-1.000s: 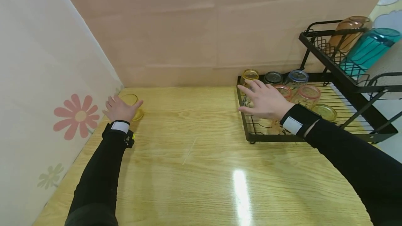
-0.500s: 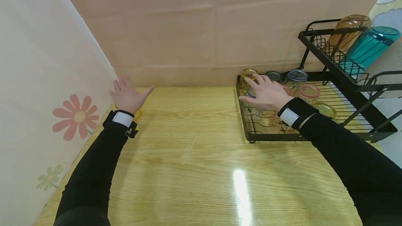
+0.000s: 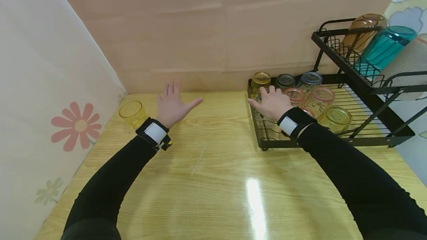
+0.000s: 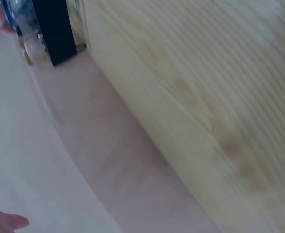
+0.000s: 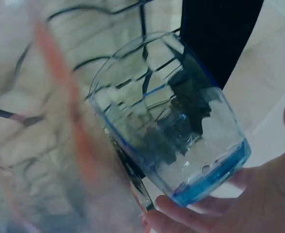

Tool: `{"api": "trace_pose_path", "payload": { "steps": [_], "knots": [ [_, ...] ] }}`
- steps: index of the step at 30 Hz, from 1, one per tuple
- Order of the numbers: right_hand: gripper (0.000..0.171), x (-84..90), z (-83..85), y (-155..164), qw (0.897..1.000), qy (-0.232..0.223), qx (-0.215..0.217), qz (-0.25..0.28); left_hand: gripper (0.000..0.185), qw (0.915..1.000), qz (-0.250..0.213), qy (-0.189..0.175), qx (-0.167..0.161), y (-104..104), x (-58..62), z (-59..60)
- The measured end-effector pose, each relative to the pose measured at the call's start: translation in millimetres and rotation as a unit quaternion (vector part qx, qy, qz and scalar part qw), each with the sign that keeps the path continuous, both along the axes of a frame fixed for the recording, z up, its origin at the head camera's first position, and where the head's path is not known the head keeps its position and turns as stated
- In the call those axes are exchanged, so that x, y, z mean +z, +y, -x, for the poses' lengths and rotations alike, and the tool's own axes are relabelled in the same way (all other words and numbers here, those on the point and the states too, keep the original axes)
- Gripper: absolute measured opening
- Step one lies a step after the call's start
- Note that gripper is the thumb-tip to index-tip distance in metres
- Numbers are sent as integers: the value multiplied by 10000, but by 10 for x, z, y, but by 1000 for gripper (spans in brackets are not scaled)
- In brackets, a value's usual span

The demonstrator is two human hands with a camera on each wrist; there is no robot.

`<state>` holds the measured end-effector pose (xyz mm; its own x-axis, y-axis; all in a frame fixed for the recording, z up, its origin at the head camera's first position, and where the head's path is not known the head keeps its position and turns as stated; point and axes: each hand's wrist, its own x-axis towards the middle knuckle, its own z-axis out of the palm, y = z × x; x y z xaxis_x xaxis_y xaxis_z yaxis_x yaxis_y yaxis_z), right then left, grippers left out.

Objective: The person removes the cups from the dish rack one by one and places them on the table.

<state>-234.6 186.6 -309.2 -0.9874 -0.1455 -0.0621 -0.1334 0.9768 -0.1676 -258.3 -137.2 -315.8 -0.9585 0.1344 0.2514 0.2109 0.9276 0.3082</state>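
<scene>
Inverted blue-based glass (image 5: 181,131) stands in rack (image 3: 275,144), base toward nearer right hand (image 3: 275,105), thumb and fingers parted; left hand (image 3: 171,107), spread, well apart.

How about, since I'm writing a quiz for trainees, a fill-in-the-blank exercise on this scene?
1. The lone cup standing on the table is coloured ____.
2. The left hand is holding ____.
3. In the right wrist view, the clear glass by the right hand has a base coloured ____.
4. The rack bearing the teal glass is coloured ____.

Missing words: yellow; nothing; blue; black.
</scene>
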Motion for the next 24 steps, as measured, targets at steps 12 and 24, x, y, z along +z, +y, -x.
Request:
{"api": "trace_pose_path", "payload": {
  "steps": [12, 24],
  "knots": [
    [69, -202, 222, -134, 9911, 476, -1246, 18, 106, 9980, -140, -232, -564, 583, -166, -100],
    [57, -163, 255, -172, 9863, 915, -1353, -217, 105, 9960, -174, -315, -814, 1043, -266, -112]
  ]
}}
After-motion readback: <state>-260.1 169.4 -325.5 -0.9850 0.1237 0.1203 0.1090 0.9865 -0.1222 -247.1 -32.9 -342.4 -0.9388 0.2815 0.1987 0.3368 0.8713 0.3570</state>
